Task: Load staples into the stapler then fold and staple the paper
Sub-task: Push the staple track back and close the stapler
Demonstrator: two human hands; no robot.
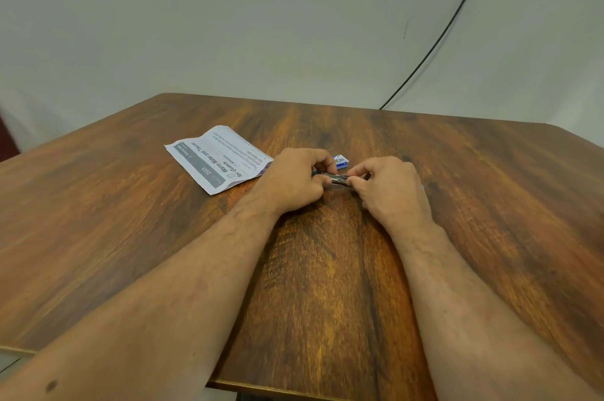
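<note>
Metal stapler (338, 179) we grip with left hand (295, 183) and right hand (390, 191), near the blue staple box (341, 161), contents hidden.

A brown wood-grain table (327, 286) fills the near and middle of the scene, its far edge running across the middle of the view. Behind it stands a plain pale wall (261, 15). A thin black cable (447, 26) hangs slantwise down the wall at far right, reaching the table's far edge.
</note>
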